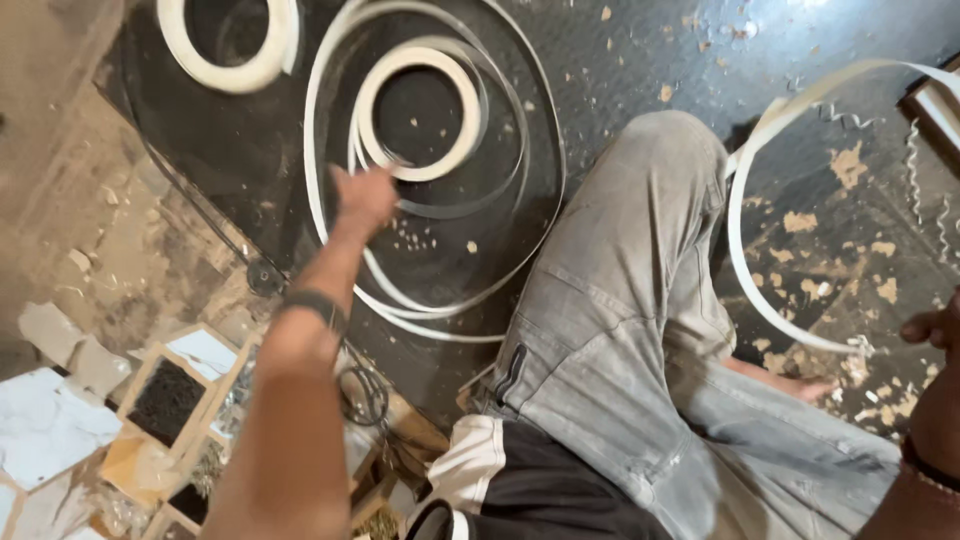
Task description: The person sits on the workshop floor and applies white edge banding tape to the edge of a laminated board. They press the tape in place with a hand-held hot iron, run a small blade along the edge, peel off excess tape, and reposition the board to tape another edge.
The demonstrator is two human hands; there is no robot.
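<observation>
I sit on a dark floor in grey trousers (620, 300). My left hand (365, 197) reaches forward, fingers closed on a white flat strip (440, 305) that lies in wide loose loops. The hand is at the lower left edge of a tightly wound white roll (420, 60) of the same strip. My left wrist wears a dark band (312, 303). Only part of my right hand (935, 327) shows at the right edge, close to the end of another white strip loop (740, 230) that curves round my knee. Whether it grips anything is hidden.
A second white roll (225, 70) lies at the top left. Wood shavings and chips (850, 165) litter the floor on the right. Small wooden frames and white tiles (60, 420) sit at the lower left, beside a black cable coil (365, 395). My bare foot (800, 385) rests at the right.
</observation>
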